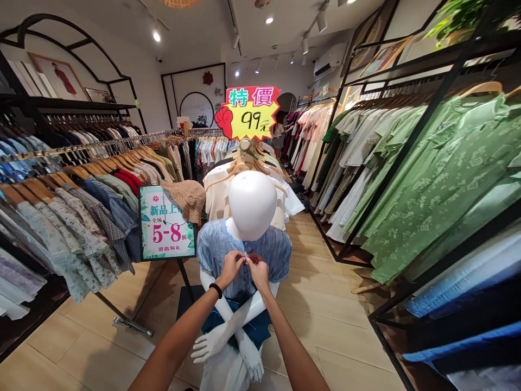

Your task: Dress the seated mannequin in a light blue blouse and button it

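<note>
A white mannequin with a smooth head and crossed arms stands right in front of me. It wears a blue short-sleeved blouse with a lace-trimmed neckline, over a dark teal piece at the waist. My left hand pinches the blouse's front edge just under the collar. Beside it, almost touching, my right hand pinches the same front opening from the other side. Whatever small fastening lies between the fingertips is too small to make out. Below my wrists the mannequin's white hands cross over its white trousers.
A sale sign on a stand, with a brown knitted hat on its corner, stands left of the mannequin. A yellow price sign rises behind its head. Clothes racks line both sides, with green dresses at right.
</note>
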`<state>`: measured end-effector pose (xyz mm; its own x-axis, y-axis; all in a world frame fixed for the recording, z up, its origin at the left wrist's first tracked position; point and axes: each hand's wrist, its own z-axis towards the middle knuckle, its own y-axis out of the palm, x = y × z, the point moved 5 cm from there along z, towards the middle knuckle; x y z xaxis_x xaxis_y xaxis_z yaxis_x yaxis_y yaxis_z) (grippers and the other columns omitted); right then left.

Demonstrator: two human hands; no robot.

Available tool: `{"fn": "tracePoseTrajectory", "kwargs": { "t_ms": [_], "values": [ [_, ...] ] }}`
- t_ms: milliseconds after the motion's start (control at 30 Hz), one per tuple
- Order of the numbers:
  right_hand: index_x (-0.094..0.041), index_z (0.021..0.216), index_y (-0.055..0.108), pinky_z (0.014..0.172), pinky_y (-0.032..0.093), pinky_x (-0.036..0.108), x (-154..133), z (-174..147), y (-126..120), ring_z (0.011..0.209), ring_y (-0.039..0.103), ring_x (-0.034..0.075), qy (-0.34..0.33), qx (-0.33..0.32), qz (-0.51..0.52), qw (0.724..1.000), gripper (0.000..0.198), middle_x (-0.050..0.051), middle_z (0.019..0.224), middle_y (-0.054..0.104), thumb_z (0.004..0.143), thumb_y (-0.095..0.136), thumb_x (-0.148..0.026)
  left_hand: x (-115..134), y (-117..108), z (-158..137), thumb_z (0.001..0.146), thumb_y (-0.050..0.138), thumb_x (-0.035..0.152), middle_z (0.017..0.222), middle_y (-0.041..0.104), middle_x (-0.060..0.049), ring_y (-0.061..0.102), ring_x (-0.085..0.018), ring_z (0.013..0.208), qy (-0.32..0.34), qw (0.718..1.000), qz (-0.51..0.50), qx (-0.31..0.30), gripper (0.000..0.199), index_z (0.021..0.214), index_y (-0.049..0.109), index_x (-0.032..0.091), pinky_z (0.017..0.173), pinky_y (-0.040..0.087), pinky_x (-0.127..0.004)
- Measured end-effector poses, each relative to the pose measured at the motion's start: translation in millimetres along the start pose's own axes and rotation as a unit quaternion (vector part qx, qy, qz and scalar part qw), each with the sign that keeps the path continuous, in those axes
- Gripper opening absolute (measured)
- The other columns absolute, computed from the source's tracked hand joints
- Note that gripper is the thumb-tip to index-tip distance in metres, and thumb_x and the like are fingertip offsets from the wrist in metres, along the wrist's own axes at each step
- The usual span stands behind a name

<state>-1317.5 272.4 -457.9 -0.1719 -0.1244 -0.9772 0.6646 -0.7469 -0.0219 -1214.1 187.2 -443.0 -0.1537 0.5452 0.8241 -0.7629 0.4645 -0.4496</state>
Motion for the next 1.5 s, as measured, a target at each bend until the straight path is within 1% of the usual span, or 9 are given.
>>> {"fn": "tracePoseTrajectory", "kwargs": {
  "t_ms": [167,333,533,700,800,933,1000,1233,1500],
  "values": [
    [-0.016,0.082,0.063,0.074,0.057,0.038,4,-1,2,0.078,0.07,0.026,0.009,-0.002,0.008,1.0,0.047,0.012,0.083,0.074,0.065,0.069,-0.06,0,-1,-1,0.087,0.053,0.022,0.088,0.071,-0.005,0.059,-0.021,0.088,0.008,1.0,0.017,0.004,0.016,0.084,0.068,0.019,0.083,0.047,-0.033],
    [-0.017,0.079,0.062,0.072,0.057,0.037,5,0,1,0.077,0.07,0.026,0.009,0.002,0.014,1.0,0.05,0.012,0.081,0.073,0.063,0.069,-0.064,2,-1,-2,0.087,0.054,0.025,0.087,0.072,-0.005,0.061,-0.021,0.088,0.002,1.0,-0.009,0.009,0.017,0.082,0.07,0.02,0.084,0.048,-0.034],
    [-0.018,0.08,0.059,0.072,0.057,0.036,3,0,4,0.076,0.07,0.024,-0.002,-0.002,0.012,1.0,0.048,0.011,0.082,0.072,0.066,0.066,-0.063,-1,1,-1,0.089,0.051,0.033,0.081,0.073,-0.007,0.066,-0.018,0.075,-0.029,0.997,-0.073,0.009,0.025,0.084,0.068,0.015,0.07,0.053,-0.028],
    [-0.018,0.085,0.058,0.071,0.056,0.034,2,0,6,0.078,0.069,0.024,-0.02,-0.009,-0.019,1.0,0.043,0.01,0.082,0.072,0.071,0.062,-0.059,-4,1,1,0.091,0.047,0.037,0.079,0.072,-0.009,0.065,-0.017,0.07,-0.035,0.997,-0.071,0.002,0.032,0.083,0.066,0.013,0.065,0.051,-0.027],
    [-0.018,0.095,0.063,0.073,0.053,0.035,-2,1,2,0.08,0.068,0.025,-0.036,0.001,-0.065,0.997,0.04,0.01,0.085,0.072,0.074,0.059,-0.052,-2,-3,1,0.095,0.039,0.036,0.084,0.07,-0.009,0.063,-0.016,0.073,-0.019,0.999,-0.036,0.009,0.034,0.091,0.064,0.014,0.066,0.05,-0.026],
    [-0.018,0.103,0.066,0.084,0.049,0.036,-14,10,-4,0.09,0.065,0.026,-0.073,0.027,-0.12,0.99,0.04,0.013,0.098,0.072,0.08,0.05,-0.046,7,-12,7,0.096,0.04,0.03,0.104,0.065,-0.007,0.061,-0.018,0.093,0.024,0.999,0.04,0.019,0.026,0.109,0.06,0.019,0.084,0.049,-0.03],
    [-0.016,0.105,0.065,0.085,0.048,0.038,-18,18,-4,0.089,0.063,0.025,-0.091,0.032,-0.136,0.986,0.042,0.014,0.1,0.071,0.081,0.047,-0.046,13,-14,14,0.096,0.042,0.027,0.109,0.062,-0.007,0.058,-0.02,0.101,0.045,0.995,0.089,0.01,0.024,0.114,0.057,0.021,0.088,0.047,-0.032],
    [-0.019,0.092,0.064,0.079,0.05,0.036,-15,33,9,0.081,0.064,0.024,-0.134,0.014,-0.144,0.98,0.033,0.012,0.095,0.071,0.081,0.046,-0.043,21,-9,34,0.092,0.042,0.012,0.106,0.06,-0.008,0.054,-0.022,0.1,0.079,0.965,0.246,-0.046,0.018,0.095,0.059,0.018,0.085,0.045,-0.034],
    [-0.021,0.087,0.062,0.074,0.051,0.036,-13,32,10,0.078,0.064,0.024,-0.148,0.01,-0.167,0.975,0.022,0.01,0.089,0.07,0.082,0.047,-0.037,27,-6,36,0.093,0.039,0.008,0.113,0.059,-0.01,0.053,-0.022,0.101,0.106,0.933,0.333,-0.083,0.025,0.108,0.056,0.018,0.084,0.044,-0.033]
  ]
}}
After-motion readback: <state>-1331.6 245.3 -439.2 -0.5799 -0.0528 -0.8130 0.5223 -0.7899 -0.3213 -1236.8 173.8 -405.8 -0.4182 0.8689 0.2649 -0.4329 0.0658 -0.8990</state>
